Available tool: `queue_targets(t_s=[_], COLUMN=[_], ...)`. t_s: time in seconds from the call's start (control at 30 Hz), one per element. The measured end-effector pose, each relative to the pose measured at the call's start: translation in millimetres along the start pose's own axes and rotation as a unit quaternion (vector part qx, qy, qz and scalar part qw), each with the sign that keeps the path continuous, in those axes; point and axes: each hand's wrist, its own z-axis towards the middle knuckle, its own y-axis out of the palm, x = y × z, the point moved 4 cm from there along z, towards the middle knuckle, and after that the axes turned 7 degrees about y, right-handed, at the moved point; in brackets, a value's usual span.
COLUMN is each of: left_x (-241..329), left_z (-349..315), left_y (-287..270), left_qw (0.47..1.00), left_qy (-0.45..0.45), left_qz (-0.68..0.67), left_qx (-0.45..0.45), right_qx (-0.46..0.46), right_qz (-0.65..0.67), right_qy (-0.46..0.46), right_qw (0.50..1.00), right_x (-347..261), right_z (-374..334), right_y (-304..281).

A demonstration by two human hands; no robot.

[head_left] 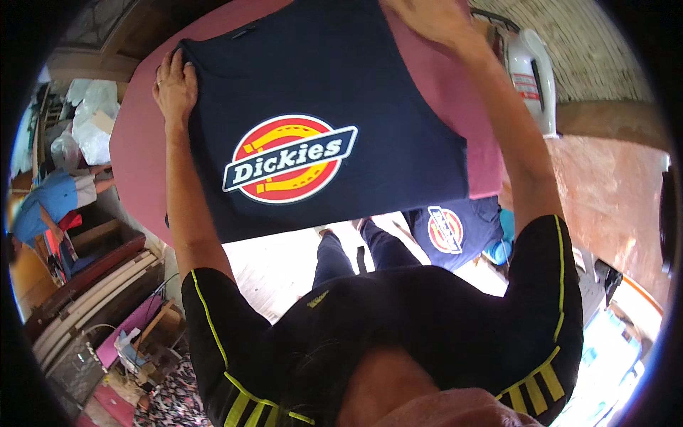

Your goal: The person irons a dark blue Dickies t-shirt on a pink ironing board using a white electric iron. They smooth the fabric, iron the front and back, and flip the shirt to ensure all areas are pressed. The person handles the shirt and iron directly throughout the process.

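Hands first: your left hand (174, 85) lies on the far-left corner of the dark garment (320, 78), fingers extended rather than clenched. Your right hand (434, 23) is at the far right, just beside the garment's far end; it is blurred and cut off by the rim of the view, so whether it is grasping cloth can't be told.

Left to right, you have a person in a blue top (46, 206) and clear plastic bags (96, 117) beyond the pink-covered counter (135, 135). Spread out between your arms on that counter is the garment, its round emblem (288, 160) facing up and its near edge covering the counter's near side. Farther right and nearer to you, below the counter, is a second dark garment (455, 231) with a similar emblem; a white handled container (532, 82) stands at the far right.

Your cloth looks light, soft and limp, likely to wrinkle or slide rather than break, with the emblem probably a little stiffer. Best take it by the far-left corner and the curved right edge, keeping your fingers off the print.
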Motion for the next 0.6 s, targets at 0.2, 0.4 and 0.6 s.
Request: queue_targets(t_s=[0.2, 0.4, 0.6], left_x=[49.9, 248.6, 274.2], left_z=[7.5, 36.9, 61.9], left_y=[-40.1, -54.6, 19.4], left_qw=[0.989, 0.923, 0.947], left_qy=[0.093, 0.325, 0.281], left_qz=[0.014, -0.189, -0.149], left_qx=[0.111, 0.086, -0.049], right_qx=[0.094, 0.065, -0.075], right_qz=[-0.153, -0.052, 0.265], right_qy=[0.126, 0.214, 0.466], right_qw=[0.976, 0.973, 0.841], right_x=[87.6, 179.7, 196.9], right_z=[-132.8, -150.9, -179.9], right_y=[-82.2, -87.4, -67.3])
